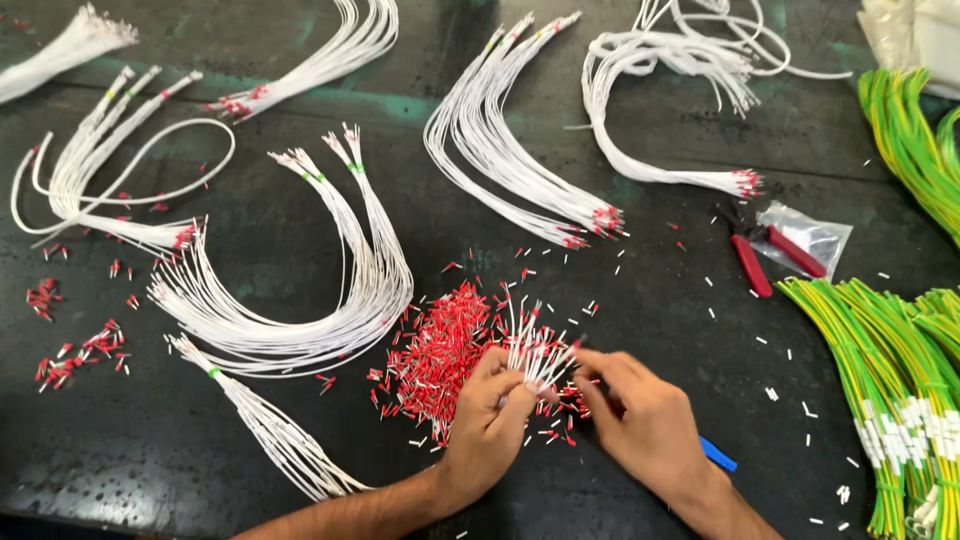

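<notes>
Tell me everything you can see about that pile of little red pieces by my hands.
The pile of red ferrules is a loose heap of small red sleeves with thin pale metal ends, lying every which way on the dark worktable. The left hand rests on its right edge, holding a bundle of white wire ends. Strays scatter around it.

Red-handled pliers (762, 252), green-yellow wires (885, 365)

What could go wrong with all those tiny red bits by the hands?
The left hand grips a bunch of white wires right over the pile of red sleeves; a nudge might scatter them across the dark table. The right hand works close to the bare wire tips, which might prick a finger.
</notes>
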`<state>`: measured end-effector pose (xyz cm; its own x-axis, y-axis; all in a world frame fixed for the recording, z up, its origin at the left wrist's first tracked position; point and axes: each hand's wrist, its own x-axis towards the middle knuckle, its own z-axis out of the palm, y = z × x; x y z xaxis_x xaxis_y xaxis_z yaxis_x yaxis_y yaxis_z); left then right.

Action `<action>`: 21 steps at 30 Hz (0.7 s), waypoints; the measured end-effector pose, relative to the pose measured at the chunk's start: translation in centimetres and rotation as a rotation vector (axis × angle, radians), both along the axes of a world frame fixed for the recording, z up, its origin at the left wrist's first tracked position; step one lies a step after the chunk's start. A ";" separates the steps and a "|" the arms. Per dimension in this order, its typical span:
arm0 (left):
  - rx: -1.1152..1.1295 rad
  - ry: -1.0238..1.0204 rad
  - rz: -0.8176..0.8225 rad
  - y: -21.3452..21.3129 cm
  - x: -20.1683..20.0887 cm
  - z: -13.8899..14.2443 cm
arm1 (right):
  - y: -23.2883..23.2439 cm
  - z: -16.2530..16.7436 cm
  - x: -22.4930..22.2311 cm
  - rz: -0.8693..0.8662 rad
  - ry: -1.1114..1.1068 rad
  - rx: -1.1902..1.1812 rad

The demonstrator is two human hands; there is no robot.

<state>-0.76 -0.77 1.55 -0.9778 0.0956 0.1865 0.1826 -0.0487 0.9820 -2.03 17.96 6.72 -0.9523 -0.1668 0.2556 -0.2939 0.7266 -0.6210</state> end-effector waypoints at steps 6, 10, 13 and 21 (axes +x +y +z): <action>-0.111 0.019 0.060 0.3 0.0 1.0 | 0.6 0.0 -0.2 0.032 0.128 -0.199; -0.088 0.027 0.061 0.3 0.1 1.1 | 1.4 -0.4 -0.7 -0.230 -0.322 -0.416; -0.043 -0.074 0.050 0.4 0.1 1.0 | 2.0 -0.7 -1.1 -0.155 -0.359 -0.644; -0.150 -0.049 0.030 0.3 0.0 1.2 | 2.3 -1.2 -0.9 -0.128 -0.304 -0.755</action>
